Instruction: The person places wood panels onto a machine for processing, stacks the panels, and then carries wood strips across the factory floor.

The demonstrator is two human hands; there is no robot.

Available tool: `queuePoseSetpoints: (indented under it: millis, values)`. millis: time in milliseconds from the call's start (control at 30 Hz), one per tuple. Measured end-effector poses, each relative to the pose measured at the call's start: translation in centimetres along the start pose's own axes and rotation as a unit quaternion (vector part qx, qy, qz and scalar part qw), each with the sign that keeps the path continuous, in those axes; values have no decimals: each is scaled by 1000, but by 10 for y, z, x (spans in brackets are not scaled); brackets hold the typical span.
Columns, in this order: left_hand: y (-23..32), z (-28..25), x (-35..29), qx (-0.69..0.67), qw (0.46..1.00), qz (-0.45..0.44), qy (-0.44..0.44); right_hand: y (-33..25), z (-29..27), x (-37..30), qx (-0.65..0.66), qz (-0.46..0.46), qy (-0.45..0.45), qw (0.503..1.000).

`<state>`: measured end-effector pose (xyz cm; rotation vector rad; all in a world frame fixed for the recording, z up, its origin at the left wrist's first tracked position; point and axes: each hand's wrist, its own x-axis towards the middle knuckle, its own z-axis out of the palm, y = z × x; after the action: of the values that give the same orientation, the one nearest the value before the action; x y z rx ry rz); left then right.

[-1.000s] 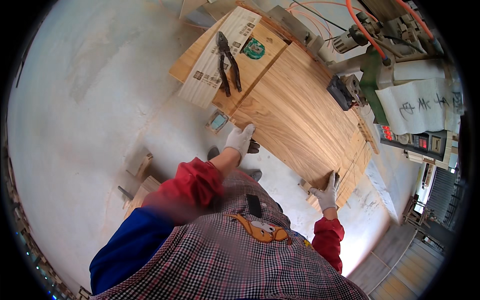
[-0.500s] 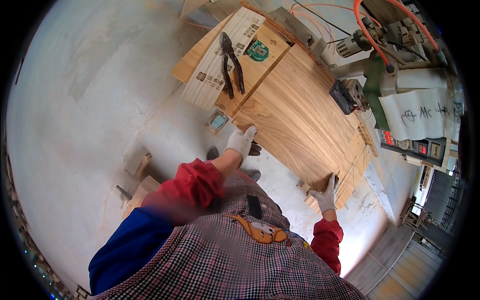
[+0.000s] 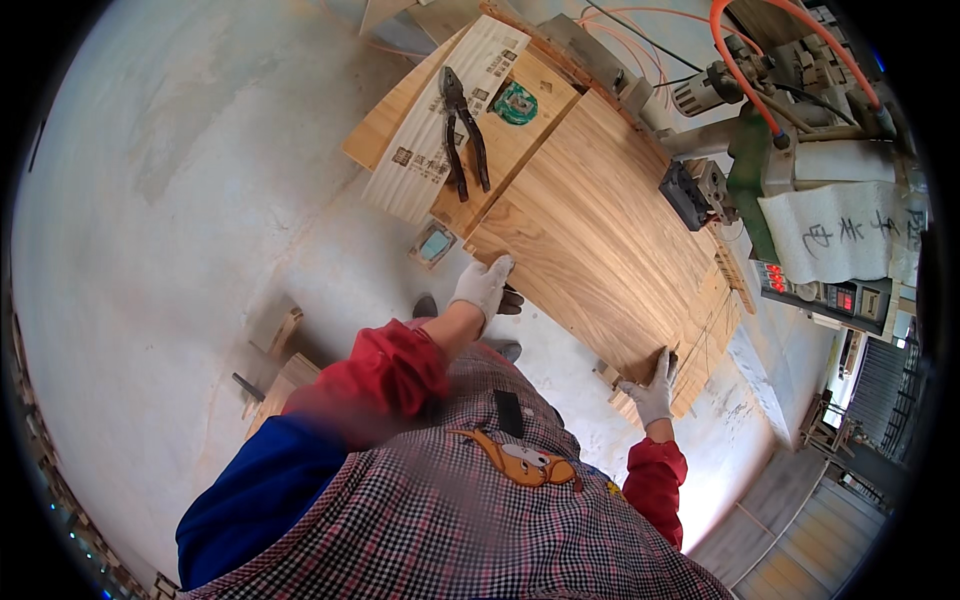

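Large flat wooden panel (image 3: 600,240), rectangular, pale brown with long straight grain lines, smooth on top. Lying over a stack of similar boards (image 3: 715,320), with edges showing just past the right fingers.

Left hand (image 3: 483,285) in white knitted glove, soft and a bit dirty. Fingers (image 3: 497,268) almost closed together, bent over the near left corner of the panel and touching it. Gripping only the edge, thumb side hidden under, so cannot tell how tight.

Right hand (image 3: 652,390) in same kind of glove. Fingers (image 3: 664,362) narrow, pointing up along the near right corner of the panel and pressing on its edge.

Far beyond the left fingers, dark metal pliers (image 3: 465,130) with long handles, open a little, lying on a light printed board (image 3: 440,130). Beside the pliers, a small round green label (image 3: 515,103) on a plain wooden sheet.

Just left of the left fingers, a small square box (image 3: 433,244) with bluish inside, on grey rough concrete floor (image 3: 180,200).

Beyond the right fingers, a green machine (image 3: 760,170) with orange hose (image 3: 750,70), and white cloth (image 3: 845,230) wrapped on it.

Red sleeves, checked apron.
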<state>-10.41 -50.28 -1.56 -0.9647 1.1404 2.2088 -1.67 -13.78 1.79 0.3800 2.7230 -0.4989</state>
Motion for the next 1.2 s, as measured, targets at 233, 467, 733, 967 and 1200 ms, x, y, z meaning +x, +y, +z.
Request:
queuePoseSetpoints:
  millis: [233, 467, 733, 967, 1200]
  values:
    - [-4, 3, 3, 3, 1000, -3, 13, 6, -1, -1, -1, -5, 6, 1000]
    - [0, 3, -3, 3, 1000, 25, 18, -10, -8, -5, -38, 34, 4, 999]
    - [-1, -8, 6, 30, 999, -12, 37, -20, -19, -7, -43, 58, -2, 997]
    - [-1, -1, 6, 78, 995, 8, 64, -17, -25, -6, -50, 84, -27, 995]
    - [-1, -9, 9, 55, 996, -24, 61, -16, -26, -5, -58, 83, -43, 994]
